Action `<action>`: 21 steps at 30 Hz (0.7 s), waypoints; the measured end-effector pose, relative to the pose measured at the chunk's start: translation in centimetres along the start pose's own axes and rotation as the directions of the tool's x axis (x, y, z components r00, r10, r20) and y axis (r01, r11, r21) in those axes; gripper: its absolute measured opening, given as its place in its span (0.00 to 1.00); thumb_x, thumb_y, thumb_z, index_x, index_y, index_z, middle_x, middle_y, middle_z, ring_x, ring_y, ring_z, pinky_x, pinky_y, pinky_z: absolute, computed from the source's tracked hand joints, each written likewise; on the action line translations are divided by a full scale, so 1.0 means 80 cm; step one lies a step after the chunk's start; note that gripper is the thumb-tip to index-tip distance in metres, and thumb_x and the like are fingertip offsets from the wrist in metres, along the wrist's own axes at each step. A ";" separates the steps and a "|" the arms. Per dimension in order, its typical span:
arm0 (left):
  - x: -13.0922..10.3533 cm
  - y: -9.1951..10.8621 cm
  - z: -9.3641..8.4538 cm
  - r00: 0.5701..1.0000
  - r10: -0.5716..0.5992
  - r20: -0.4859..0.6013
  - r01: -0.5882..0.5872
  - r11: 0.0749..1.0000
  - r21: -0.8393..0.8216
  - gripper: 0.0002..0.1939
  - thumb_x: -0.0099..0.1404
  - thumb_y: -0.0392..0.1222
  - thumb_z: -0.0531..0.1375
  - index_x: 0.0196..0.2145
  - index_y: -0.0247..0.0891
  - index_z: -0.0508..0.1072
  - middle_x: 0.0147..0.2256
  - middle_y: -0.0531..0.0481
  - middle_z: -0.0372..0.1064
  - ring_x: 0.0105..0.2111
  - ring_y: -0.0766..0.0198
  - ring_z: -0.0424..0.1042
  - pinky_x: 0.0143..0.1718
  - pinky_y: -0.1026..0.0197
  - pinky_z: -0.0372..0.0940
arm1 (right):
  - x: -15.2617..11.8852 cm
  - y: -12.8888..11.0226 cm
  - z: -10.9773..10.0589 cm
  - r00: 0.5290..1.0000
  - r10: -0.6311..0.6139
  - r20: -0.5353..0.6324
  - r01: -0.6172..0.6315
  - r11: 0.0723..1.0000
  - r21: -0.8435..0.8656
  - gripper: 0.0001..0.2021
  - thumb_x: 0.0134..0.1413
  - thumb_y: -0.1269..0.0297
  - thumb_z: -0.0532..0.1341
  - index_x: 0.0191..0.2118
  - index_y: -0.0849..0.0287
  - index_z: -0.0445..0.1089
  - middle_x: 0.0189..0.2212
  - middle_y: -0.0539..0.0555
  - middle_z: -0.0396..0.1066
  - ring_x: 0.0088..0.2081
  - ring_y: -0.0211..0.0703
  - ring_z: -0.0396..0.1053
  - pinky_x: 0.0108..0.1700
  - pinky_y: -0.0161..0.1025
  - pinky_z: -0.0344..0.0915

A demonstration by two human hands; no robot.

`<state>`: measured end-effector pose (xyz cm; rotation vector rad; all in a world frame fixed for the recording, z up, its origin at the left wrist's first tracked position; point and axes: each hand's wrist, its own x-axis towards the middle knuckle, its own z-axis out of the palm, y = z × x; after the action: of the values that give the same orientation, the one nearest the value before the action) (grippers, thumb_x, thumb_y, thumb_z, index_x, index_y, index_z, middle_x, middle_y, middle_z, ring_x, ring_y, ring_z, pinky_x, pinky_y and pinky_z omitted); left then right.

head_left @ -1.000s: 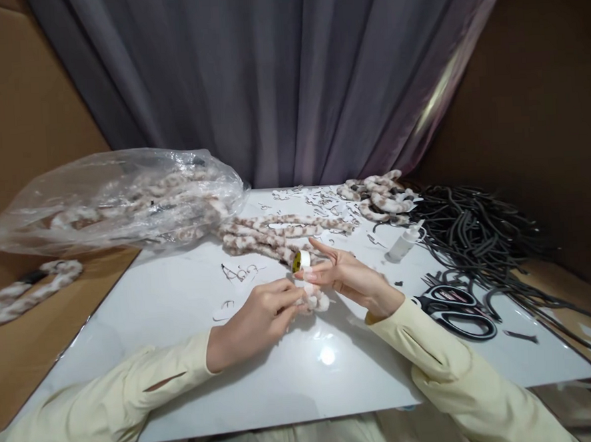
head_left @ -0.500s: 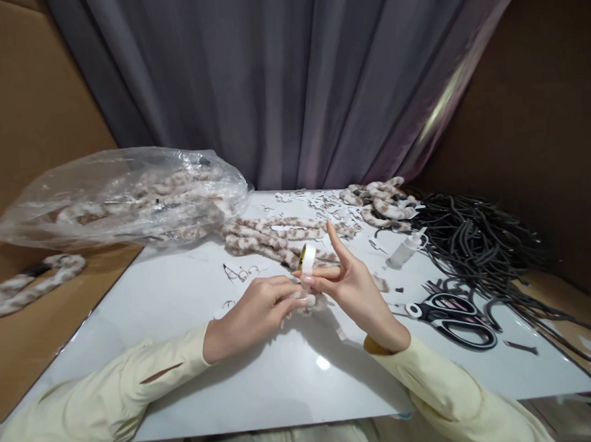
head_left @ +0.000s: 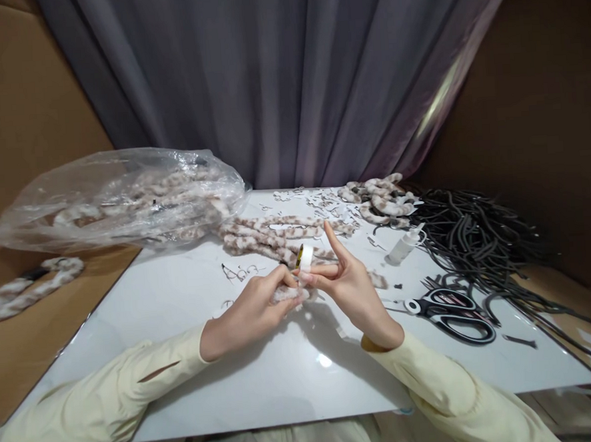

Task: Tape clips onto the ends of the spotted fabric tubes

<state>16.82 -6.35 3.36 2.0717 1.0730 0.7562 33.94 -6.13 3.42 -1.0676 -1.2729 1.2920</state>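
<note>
My left hand point(head_left: 253, 310) is closed on a fluffy white-and-brown strip point(head_left: 284, 293), most of it hidden by the fingers. Meeting it at the fingertips, my right hand point(head_left: 352, 287) pinches a small roll of white tape point(head_left: 305, 257), with the thumb raised. The roll stands on edge just above the strip. Behind both hands lies a bundle of fluffy spotted strips point(head_left: 261, 240) on the white table point(head_left: 236, 391).
Black-handled scissors point(head_left: 451, 315) and a small squeeze bottle point(head_left: 403, 248) lie to the right, near a heap of black cords point(head_left: 477, 236). A clear plastic bag point(head_left: 107, 172) of fluffy pieces is at left. Fluffy loops point(head_left: 381, 196) and scraps point(head_left: 319, 199) sit at the back.
The fingers of my left hand have shifted on the fluffy strip, showing more of it. My right hand still pinches the tape roll, moved only slightly left.
</note>
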 end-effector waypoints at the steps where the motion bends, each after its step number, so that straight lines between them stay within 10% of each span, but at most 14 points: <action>1: 0.000 0.000 0.000 1.000 0.015 -0.010 -0.015 1.000 -0.005 0.06 0.62 0.42 0.57 0.33 0.38 0.64 0.30 0.55 0.68 0.28 0.67 0.66 0.29 0.67 0.57 | 0.000 0.000 0.000 1.000 0.002 -0.007 -0.002 1.000 -0.007 0.52 0.43 0.65 0.67 0.66 0.56 0.31 0.26 0.48 0.77 0.28 0.41 0.73 0.36 0.40 0.71; 21: -0.003 0.003 0.003 1.000 -0.003 -0.005 0.003 1.000 0.003 0.05 0.63 0.41 0.56 0.34 0.38 0.69 0.18 0.59 0.62 0.18 0.71 0.61 0.22 0.70 0.55 | 0.003 0.005 -0.001 0.999 0.022 -0.048 -0.020 0.999 0.040 0.51 0.41 0.66 0.67 0.65 0.58 0.33 0.26 0.49 0.77 0.25 0.37 0.69 0.31 0.34 0.66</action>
<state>16.95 -6.72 3.35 2.0716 1.0809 0.7587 33.94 -5.86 3.04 -1.0801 -1.1982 1.2945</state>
